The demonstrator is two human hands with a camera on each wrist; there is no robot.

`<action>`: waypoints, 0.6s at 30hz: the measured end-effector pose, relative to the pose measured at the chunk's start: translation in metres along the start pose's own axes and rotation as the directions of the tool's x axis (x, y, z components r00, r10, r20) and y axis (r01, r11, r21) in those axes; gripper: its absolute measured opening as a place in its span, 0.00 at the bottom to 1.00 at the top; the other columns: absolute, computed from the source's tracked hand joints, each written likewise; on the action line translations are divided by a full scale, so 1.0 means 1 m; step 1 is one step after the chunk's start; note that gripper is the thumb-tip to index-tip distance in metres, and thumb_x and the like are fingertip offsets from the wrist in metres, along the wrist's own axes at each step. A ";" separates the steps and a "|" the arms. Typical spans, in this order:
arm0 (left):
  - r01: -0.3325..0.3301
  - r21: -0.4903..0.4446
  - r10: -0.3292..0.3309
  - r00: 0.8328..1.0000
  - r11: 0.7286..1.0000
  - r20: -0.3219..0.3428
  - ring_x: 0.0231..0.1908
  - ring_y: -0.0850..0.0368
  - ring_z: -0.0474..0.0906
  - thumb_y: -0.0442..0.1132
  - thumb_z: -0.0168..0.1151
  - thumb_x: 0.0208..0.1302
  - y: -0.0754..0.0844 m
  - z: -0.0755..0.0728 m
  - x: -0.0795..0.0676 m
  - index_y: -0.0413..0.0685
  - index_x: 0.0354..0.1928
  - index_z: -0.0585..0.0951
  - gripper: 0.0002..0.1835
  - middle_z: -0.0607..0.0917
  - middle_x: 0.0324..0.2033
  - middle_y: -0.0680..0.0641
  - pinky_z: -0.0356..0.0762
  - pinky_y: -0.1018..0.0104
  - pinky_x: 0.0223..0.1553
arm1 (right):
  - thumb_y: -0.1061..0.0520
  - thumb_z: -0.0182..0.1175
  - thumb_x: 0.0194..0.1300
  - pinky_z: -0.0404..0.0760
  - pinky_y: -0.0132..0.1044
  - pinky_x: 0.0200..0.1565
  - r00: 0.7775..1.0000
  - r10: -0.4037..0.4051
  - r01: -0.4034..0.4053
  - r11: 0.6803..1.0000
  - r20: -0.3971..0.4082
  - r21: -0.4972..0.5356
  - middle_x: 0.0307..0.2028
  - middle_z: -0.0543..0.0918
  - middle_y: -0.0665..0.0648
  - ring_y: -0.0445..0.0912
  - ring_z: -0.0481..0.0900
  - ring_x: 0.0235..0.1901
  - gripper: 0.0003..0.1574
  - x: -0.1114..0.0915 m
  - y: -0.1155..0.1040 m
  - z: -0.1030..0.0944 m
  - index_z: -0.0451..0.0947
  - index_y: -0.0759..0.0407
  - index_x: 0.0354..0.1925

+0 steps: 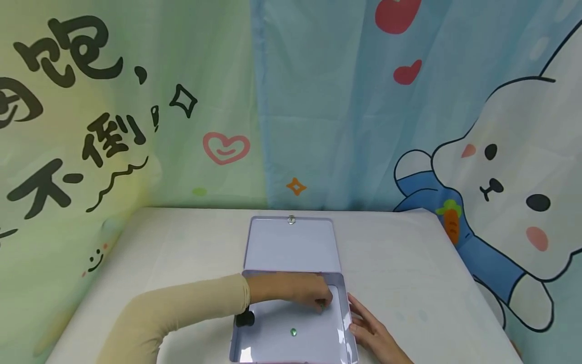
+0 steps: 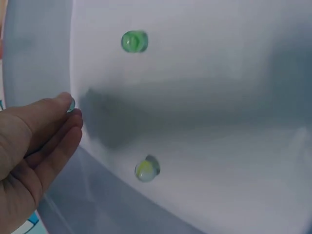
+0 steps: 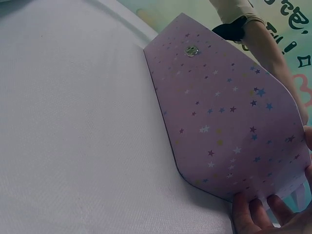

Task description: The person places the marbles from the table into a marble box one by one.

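Observation:
Inside an open lavender box (image 1: 234,349), my left hand (image 1: 313,293) reaches toward the far right. Thumb and fingers pinch a small glassy marble (image 2: 72,105), mostly hidden by the fingertips. A green marble (image 2: 134,42) and a clear marble with a yellow swirl (image 2: 145,170) lie on the box floor in the left wrist view. The head view shows a green marble (image 1: 293,332) near the middle of the box. My right hand (image 1: 375,333) touches the box's right side from outside. In the right wrist view its fingers (image 3: 246,214) lie along the edge of the star-printed outer face (image 3: 224,122).
The lid (image 1: 293,245) lies folded back behind the box, a metal clasp (image 1: 291,220) at its far edge. Another clasp (image 3: 191,50) is on the starred face. White cloth covers the table (image 1: 386,247), and a printed curtain (image 1: 318,101) hangs behind.

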State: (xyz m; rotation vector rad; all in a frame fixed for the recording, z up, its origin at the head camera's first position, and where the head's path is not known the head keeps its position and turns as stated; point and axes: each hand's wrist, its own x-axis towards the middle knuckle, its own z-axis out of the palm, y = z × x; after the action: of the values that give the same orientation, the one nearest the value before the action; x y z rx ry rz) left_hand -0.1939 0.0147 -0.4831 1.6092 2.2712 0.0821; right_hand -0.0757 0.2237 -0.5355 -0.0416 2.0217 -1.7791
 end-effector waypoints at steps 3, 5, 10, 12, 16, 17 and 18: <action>-0.002 0.021 0.002 1.000 1.000 0.005 0.26 0.72 0.69 0.43 0.68 0.61 0.002 0.003 0.003 0.54 0.37 0.84 0.05 0.82 0.27 0.60 0.65 0.85 0.28 | 0.52 0.49 0.72 0.80 0.47 0.55 1.000 0.015 -0.015 1.000 -0.025 -0.003 0.72 0.53 0.74 0.63 0.66 0.66 0.39 0.000 -0.001 0.001 0.48 0.49 0.76; -0.005 0.011 0.005 1.000 1.000 -0.004 0.25 0.72 0.68 0.43 0.68 0.60 0.002 0.005 0.004 0.53 0.36 0.84 0.04 0.82 0.26 0.60 0.64 0.85 0.27 | 0.52 0.50 0.72 0.80 0.50 0.56 0.999 0.020 -0.020 1.000 -0.034 -0.008 0.72 0.54 0.74 0.63 0.66 0.66 0.39 0.001 -0.002 0.002 0.48 0.49 0.76; -0.018 -0.009 0.018 1.000 1.000 -0.016 0.24 0.73 0.68 0.41 0.68 0.60 0.000 0.009 0.006 0.53 0.36 0.84 0.04 0.81 0.26 0.61 0.63 0.85 0.26 | 0.51 0.50 0.72 0.79 0.52 0.56 0.999 0.026 -0.027 1.000 -0.042 -0.011 0.72 0.54 0.74 0.64 0.66 0.66 0.39 0.001 -0.003 0.003 0.49 0.49 0.76; -0.016 -0.010 0.016 1.000 1.000 -0.009 0.25 0.73 0.68 0.42 0.68 0.60 0.000 0.010 0.006 0.53 0.37 0.84 0.04 0.81 0.27 0.61 0.64 0.86 0.27 | 0.51 0.50 0.72 0.79 0.52 0.56 0.999 0.030 -0.030 0.999 -0.043 -0.010 0.72 0.54 0.74 0.63 0.66 0.66 0.39 0.001 -0.003 0.003 0.49 0.50 0.76; -0.007 0.001 0.007 1.000 1.000 -0.003 0.26 0.73 0.69 0.43 0.68 0.60 0.001 0.011 0.006 0.55 0.37 0.84 0.05 0.81 0.28 0.61 0.65 0.86 0.28 | 0.51 0.50 0.72 0.79 0.52 0.56 0.999 0.027 -0.028 1.000 -0.040 -0.007 0.72 0.54 0.74 0.64 0.65 0.66 0.40 0.001 -0.001 0.003 0.48 0.50 0.76; -0.007 0.007 0.007 1.000 1.000 -0.005 0.27 0.73 0.69 0.44 0.68 0.60 0.001 0.011 0.006 0.55 0.37 0.84 0.05 0.81 0.28 0.61 0.65 0.86 0.28 | 0.51 0.50 0.72 0.79 0.52 0.56 0.999 0.025 -0.026 1.000 -0.038 -0.005 0.72 0.54 0.74 0.64 0.65 0.66 0.40 0.001 -0.001 0.003 0.48 0.50 0.76; -0.008 0.015 0.008 1.000 1.000 -0.007 0.27 0.73 0.69 0.44 0.69 0.60 0.002 0.011 0.006 0.55 0.36 0.84 0.05 0.81 0.28 0.61 0.65 0.86 0.28 | 0.51 0.50 0.72 0.79 0.51 0.56 0.999 0.025 -0.025 1.000 -0.036 -0.003 0.72 0.53 0.74 0.63 0.65 0.66 0.40 0.000 -0.001 0.003 0.48 0.50 0.76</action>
State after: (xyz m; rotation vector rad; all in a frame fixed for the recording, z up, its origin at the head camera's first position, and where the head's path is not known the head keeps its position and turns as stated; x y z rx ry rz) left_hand -0.1906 0.0194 -0.4948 1.6280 2.2758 0.0729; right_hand -0.0754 0.2211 -0.5349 0.0144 2.0417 -1.7733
